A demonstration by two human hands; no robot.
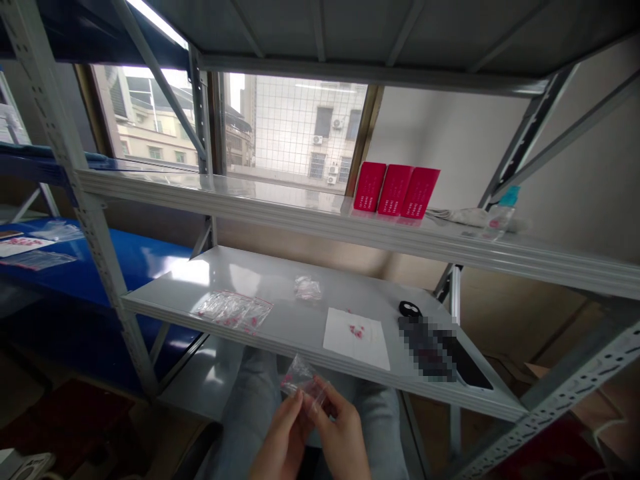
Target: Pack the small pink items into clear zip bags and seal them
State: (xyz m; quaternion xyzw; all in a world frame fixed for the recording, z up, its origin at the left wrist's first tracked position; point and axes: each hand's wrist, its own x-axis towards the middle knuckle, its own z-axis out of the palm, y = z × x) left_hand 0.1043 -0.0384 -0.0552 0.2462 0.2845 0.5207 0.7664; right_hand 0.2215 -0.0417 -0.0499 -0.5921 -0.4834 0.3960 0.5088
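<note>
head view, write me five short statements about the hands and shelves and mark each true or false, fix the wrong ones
1. The bare left hand and bare right hand both hold a small clear plastic bag. True.
2. Three upright red boxes stand in a row on the pale grey upper shelf. True.
3. The clear bottle with a turquoise top stands left of the boxes. False: it stands to their right.
4. A white paper sheet with small red pieces on it lies on the pale grey lower shelf. True.
5. The flat clear bags with red edging lie right of the sheet. False: they lie to its left.
</note>
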